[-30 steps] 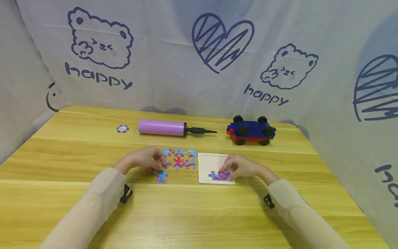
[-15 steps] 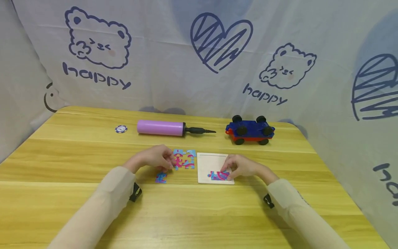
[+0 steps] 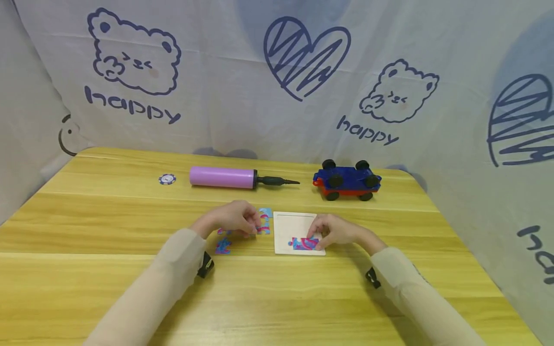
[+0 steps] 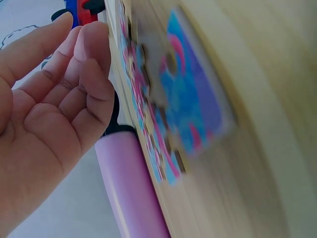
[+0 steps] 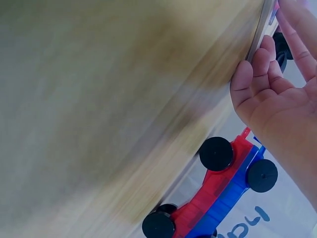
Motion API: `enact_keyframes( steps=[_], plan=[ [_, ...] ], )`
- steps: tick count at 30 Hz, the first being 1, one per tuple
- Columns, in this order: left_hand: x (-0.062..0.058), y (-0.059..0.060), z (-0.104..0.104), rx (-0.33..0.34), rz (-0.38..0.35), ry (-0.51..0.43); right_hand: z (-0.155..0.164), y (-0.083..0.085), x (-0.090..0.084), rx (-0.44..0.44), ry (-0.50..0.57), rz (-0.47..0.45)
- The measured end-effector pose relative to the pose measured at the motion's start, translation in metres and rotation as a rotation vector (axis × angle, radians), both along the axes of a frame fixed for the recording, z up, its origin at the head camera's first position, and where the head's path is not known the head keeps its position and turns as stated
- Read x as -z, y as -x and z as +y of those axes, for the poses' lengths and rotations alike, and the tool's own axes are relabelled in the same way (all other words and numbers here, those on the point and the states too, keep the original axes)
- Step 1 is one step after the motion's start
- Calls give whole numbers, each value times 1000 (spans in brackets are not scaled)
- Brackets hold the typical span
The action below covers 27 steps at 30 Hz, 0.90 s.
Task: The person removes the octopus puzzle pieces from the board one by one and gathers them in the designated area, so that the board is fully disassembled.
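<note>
The left hand (image 3: 231,222) hovers with relaxed, empty fingers over the loose blue-and-pink cardboard puzzle pieces (image 3: 262,222). The right hand (image 3: 335,230) presses fingertips on the joined pieces in the white square puzzle tray (image 3: 291,224). Best pinch one edge piece cleanly, keeping the tray steady.

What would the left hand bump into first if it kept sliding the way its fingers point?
Probably the white puzzle tray. The left hand lies over the loose puzzle pieces, fingers pointing toward the tray just beyond them.
</note>
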State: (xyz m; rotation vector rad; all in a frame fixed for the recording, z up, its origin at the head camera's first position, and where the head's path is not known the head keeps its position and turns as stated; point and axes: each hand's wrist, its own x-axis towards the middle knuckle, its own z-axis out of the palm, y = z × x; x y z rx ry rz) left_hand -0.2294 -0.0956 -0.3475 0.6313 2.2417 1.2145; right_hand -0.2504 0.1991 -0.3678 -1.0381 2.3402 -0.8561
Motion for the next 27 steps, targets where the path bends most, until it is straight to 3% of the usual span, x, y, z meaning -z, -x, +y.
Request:
enact_keyframes(
  steps=[11, 27],
  plan=[
    [0, 4, 28, 46, 32, -22, 1, 0, 1, 12, 25, -45],
    [5, 11, 65, -4, 85, 70, 2, 2, 3, 7, 23, -41]
  ],
)
